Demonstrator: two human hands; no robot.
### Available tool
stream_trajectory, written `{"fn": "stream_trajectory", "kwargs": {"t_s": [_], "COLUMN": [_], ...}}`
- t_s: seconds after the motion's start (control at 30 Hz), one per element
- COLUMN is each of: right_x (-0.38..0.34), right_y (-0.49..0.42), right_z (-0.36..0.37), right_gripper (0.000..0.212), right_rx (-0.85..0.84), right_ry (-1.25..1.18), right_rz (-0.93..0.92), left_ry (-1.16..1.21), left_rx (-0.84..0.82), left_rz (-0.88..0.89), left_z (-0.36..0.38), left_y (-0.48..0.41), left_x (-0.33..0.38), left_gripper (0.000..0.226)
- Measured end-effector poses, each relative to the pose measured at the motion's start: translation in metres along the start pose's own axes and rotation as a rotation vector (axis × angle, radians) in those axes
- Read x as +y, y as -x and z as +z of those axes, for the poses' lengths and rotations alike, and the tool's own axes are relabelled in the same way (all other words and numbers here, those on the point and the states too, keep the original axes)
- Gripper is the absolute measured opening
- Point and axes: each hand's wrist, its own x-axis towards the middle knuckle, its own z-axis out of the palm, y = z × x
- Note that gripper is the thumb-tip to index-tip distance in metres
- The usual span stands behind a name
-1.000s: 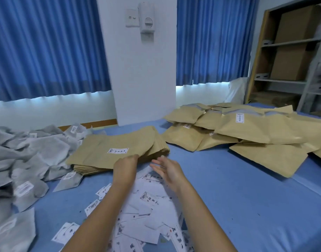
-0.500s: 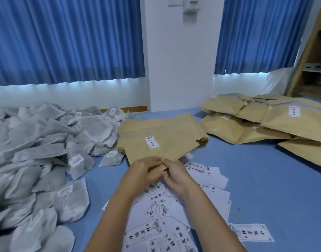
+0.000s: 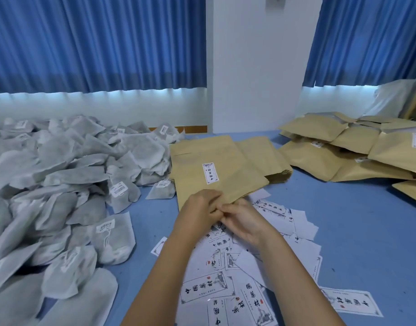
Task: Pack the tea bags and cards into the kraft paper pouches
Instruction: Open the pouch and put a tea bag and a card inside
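At centre of the head view we see both hands close together: left hand (image 3: 198, 209) & right hand (image 3: 245, 222) curl on the near edge of the top kraft pouch (image 3: 216, 170); fingertips overlap, so prob. both pinch it, exact hold hidden. That pouch, label up, lies on the stack of flat pouches (image 3: 268, 156), its near end over the cards (image 3: 207, 288) spread on the blue table (image 3: 343, 231). We see tea bags (image 3: 61, 175) heaped at left, touching the stack. Far right, filled pouches (image 3: 343, 149) piled, apart from the stack
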Motion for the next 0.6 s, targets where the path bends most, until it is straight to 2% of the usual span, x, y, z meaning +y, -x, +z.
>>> {"fn": "stream_trajectory", "kwargs": {"t_s": [0.03, 0.13, 0.23, 0.37, 0.43, 0.6], "right_x": [0.000, 0.000, 0.001, 0.012, 0.016, 0.019], "right_y": [0.000, 0.001, -0.001, -0.008, -0.008, -0.007], "right_z": [0.001, 0.003, 0.008, 0.010, 0.009, 0.014], "right_gripper": [0.024, 0.024, 0.022, 0.023, 0.027, 0.030], "right_rx": [-0.004, -0.012, 0.058, 0.349, 0.366, 0.365], "right_ry": [0.024, 0.011, 0.029, 0.316, 0.453, 0.774], "right_rz": [-0.003, -0.013, -0.030, -0.084, -0.111, -0.119], "left_ry": [-0.033, -0.109, -0.164, -0.207, -0.236, -0.254], "left_rx": [-0.015, 0.005, 0.076, 0.042, 0.047, 0.213], "left_rz": [-0.007, -0.010, -0.013, -0.047, -0.082, -0.174], "left_z": [0.004, 0.005, 0.001, 0.007, 0.010, 0.008], "left_y": [0.000, 0.001, 0.000, -0.001, -0.001, 0.001], "left_x": [0.002, 0.006, 0.008, 0.016, 0.017, 0.014], "left_gripper": [0.039, 0.020, 0.022, 0.020, 0.020, 0.015]}}
